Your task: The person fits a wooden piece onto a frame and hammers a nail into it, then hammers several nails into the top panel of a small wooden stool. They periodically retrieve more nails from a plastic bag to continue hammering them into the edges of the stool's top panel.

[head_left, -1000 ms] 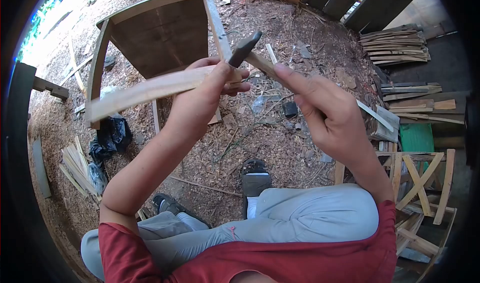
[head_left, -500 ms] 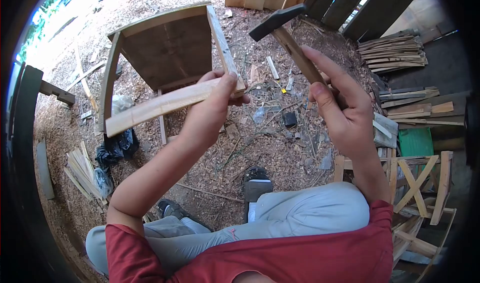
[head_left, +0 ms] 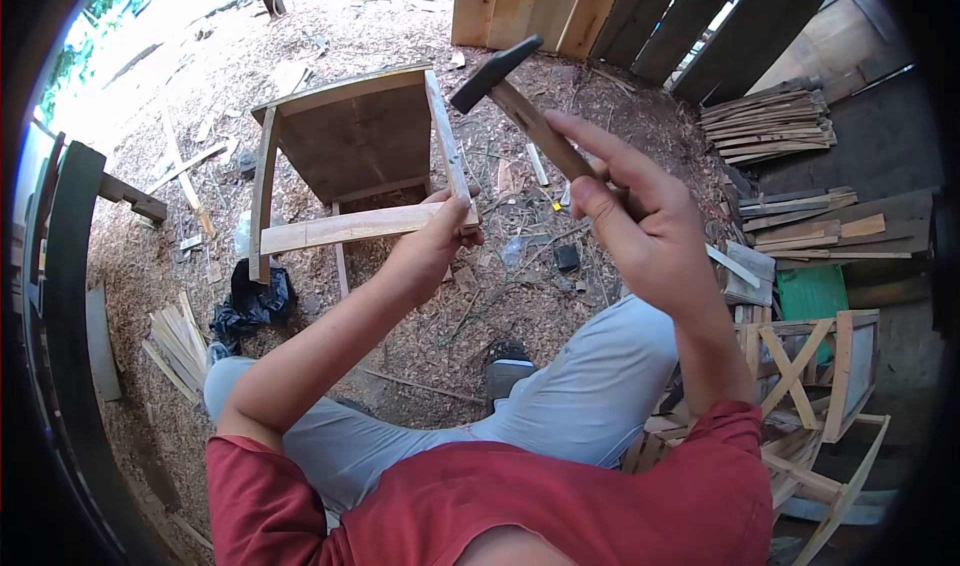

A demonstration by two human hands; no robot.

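Observation:
My left hand (head_left: 440, 234) is closed around the corner where a pale, slightly curved wooden slat (head_left: 345, 228) meets the right leg of a small wooden frame (head_left: 268, 181). The slat spans the frame's near side, its left end at the left leg. A dark wooden panel (head_left: 360, 156) fills the far part of the frame. My right hand (head_left: 640, 216) grips a hammer (head_left: 545, 136) by its wooden handle, with the black head raised up and to the left, above and right of the frame. Whether a nail sits at the joint cannot be made out.
Wood shavings and scraps cover the ground (head_left: 430, 316). A black plastic bag (head_left: 255, 296) lies below the frame's left leg. Stacked wood strips (head_left: 770, 121) and boards (head_left: 830, 231) are at the right, above a wooden crate-like frame (head_left: 800, 376). Upright planks (head_left: 540, 6) stand behind.
The slat's left end has swung up to the frame's left leg. The hammer has moved left and slightly down toward the frame. My legs have shifted, and the view has moved slightly.

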